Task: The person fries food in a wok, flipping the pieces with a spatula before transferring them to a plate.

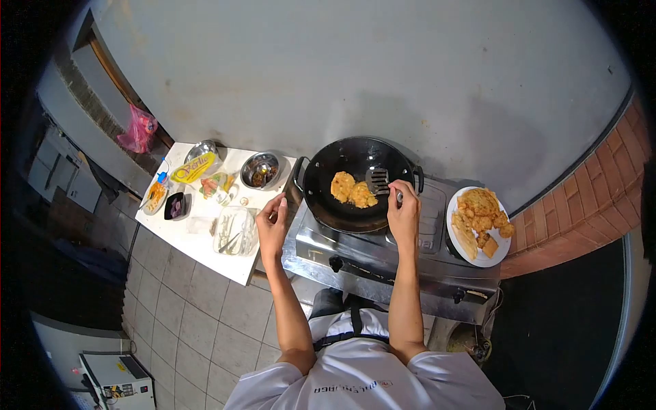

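Wok (321,188) holds two fritters (352,190); plate (454,236) holds more

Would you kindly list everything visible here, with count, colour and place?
wok: one, black, on the stove
fritters: two, golden, in the wok
spatula: one, dark, slotted, over the wok
stove: one, steel, centre
plate: one, white, piled with fried food, stove's right side
table: one, white, left
steel bowls: two, on the table
yellow packet: one, on the table
left hand: empty, beside the wok
right hand: holding the spatula
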`<state>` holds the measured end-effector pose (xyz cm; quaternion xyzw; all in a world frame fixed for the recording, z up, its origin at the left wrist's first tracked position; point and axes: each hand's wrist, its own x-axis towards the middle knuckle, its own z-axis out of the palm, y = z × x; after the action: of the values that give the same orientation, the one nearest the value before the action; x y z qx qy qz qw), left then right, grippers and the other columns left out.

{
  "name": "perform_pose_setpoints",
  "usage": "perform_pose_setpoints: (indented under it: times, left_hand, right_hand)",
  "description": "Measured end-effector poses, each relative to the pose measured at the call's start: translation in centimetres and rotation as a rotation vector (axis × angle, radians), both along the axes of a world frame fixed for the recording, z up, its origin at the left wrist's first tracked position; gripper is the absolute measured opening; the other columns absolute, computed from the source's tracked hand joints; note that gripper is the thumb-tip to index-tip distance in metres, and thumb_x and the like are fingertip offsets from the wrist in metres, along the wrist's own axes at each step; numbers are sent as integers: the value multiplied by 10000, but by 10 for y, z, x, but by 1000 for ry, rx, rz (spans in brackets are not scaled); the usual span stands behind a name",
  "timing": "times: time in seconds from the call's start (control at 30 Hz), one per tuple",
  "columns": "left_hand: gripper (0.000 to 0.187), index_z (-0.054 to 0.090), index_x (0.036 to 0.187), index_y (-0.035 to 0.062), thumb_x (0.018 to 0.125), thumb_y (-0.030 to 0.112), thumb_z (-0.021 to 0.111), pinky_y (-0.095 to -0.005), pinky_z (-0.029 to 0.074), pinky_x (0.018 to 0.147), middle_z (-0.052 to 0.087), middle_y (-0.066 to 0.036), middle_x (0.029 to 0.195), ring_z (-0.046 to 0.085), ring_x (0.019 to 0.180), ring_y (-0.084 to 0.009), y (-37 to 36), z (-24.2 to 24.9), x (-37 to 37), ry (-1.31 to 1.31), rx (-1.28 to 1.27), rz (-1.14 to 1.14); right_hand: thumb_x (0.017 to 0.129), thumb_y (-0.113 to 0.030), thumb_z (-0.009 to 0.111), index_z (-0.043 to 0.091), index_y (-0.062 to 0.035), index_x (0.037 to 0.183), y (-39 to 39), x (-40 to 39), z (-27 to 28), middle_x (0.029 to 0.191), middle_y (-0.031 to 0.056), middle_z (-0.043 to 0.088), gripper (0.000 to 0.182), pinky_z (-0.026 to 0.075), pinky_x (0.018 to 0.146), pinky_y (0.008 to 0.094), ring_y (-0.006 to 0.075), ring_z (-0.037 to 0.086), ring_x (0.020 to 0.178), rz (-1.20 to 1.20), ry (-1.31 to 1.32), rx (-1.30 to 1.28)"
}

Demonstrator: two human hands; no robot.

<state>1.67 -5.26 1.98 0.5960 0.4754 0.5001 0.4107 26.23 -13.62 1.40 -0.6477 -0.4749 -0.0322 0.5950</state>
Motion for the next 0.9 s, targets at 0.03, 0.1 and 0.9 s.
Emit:
perform_pose_setpoints:
  times: [0.03,0.1,0.9]
  left_hand:
    - [278,626,1080,-16,891,185,588,-184,348,569,498,32,749,391,646,-43,0,0,0,0,-1,1]
    - [273,629,1073,-17,891,182,587,-183,342,564,485,37,737,386,644,-42,-2,3,-1,23,0,8]
    - [306,605,1104,-43,895,179,590,-190,397,664,527,12,787,453,714,-52,2,-3,1,11,-55,-19]
  right_hand:
    - [837,4,554,580,44,903,1,-1,-2,892,151,619,82,463,623,302,268,600,724,3,-7,15]
    - [833,5,559,579,42,908,2,0,-4,892,148,618,86,466,616,294,253,603,729,-9,-56,40]
    - [836,-84,604,552,26,769,7,5,-25,647,108,561,138,413,480,310,189,545,477,-85,236,1]
